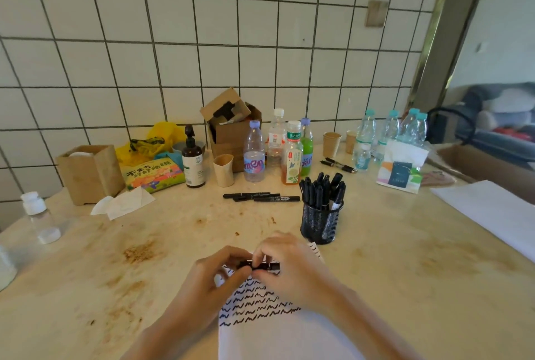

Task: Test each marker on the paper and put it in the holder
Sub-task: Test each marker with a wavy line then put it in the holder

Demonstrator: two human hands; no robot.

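A stained beige table (390, 258) stands against a wall of white tiles with dark grout (202, 41), seen from the head camera looking forward and down. At six o'clock lies a white sheet of paper (275, 336), its upper part covered in rows of black squiggles. Above that paper both hands meet over one black marker (262, 266), which lies roughly level between them. The left hand (215, 275) curls its fingers around the marker's left end, and the right hand (292, 264) pinches it from the right; both are clenched on the marker, though whether the cap is on or off cannot be told.

Just beyond the right hand, at about one o'clock from it, stands a black mesh holder (320, 222) packed with upright black markers. Farther back, at twelve o'clock, a few loose markers (260, 196) lie side by side flat on the table. Behind them stand several drink bottles (254, 154), a brown pump bottle (192, 156) and an open cardboard box (231, 125). At ten o'clock sit a tan box (89, 171) and crumpled tissue (123, 203). At two o'clock stands a group of water bottles (390, 133), with a tissue pack (401, 174) in front of them.
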